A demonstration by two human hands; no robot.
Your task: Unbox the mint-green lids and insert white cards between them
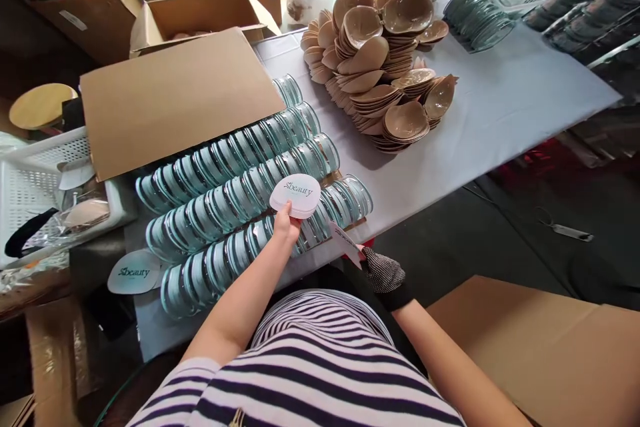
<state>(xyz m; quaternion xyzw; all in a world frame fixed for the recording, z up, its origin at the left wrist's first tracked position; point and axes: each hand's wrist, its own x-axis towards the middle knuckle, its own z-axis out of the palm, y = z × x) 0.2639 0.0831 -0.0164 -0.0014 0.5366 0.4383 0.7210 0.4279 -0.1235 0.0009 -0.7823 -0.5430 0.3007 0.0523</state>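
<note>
My bare left hand (286,225) pinches a small stack of white oval cards (296,195) printed "beauty", thumb on top, above the front row of cases. My right hand (384,271), in a dark dotted glove with the fingertips bare, is closed on a single printed card (345,244) at the table's front edge, tilted and partly turned away. Beneath and beside the left hand, transparent plastic cases (240,201) stand on edge in long rows, pale inserts showing between them. More printed oval cards (134,272) lie at the rows' left end.
Stacks of beige bra cups (367,57) fill the middle of the grey-covered table (480,100). A cardboard sheet (185,100) covers part of the back rows. A white basket (30,193) stands left, open boxes (200,13) behind, more cases (477,20) at far right.
</note>
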